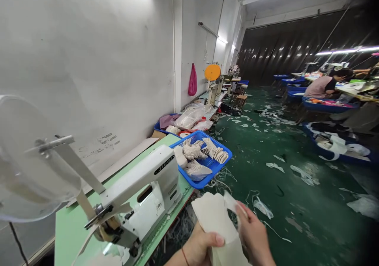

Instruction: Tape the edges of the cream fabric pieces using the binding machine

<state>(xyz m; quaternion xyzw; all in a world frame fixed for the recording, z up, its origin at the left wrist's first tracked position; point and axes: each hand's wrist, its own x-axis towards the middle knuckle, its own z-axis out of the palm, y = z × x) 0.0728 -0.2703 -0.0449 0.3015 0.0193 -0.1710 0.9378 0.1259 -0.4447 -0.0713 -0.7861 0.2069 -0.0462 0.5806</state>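
Note:
My left hand [204,240] is closed round a cream-coloured cut fabric piece [211,214], its thumb pressed on the face of the piece. At the right edge of the same fabric, my right hand [253,230] pinches a thin pale flap or strip between thumb and fingers. Whether that flap is part of the piece or separate, I cannot tell. Both hands are in front of the green sewing table, to the right of a white sewing machine [139,191]. A blue plastic basket [219,169] with several bundles of similar cream pieces sits beyond the machine.
A large translucent reel [35,159] stands at the left, feeding tape toward the machine. Plastic-wrapped goods [191,116] lie behind the basket. Scraps litter the green floor [260,179]. At the right, a person [321,84] bends over a table near blue bins [328,106].

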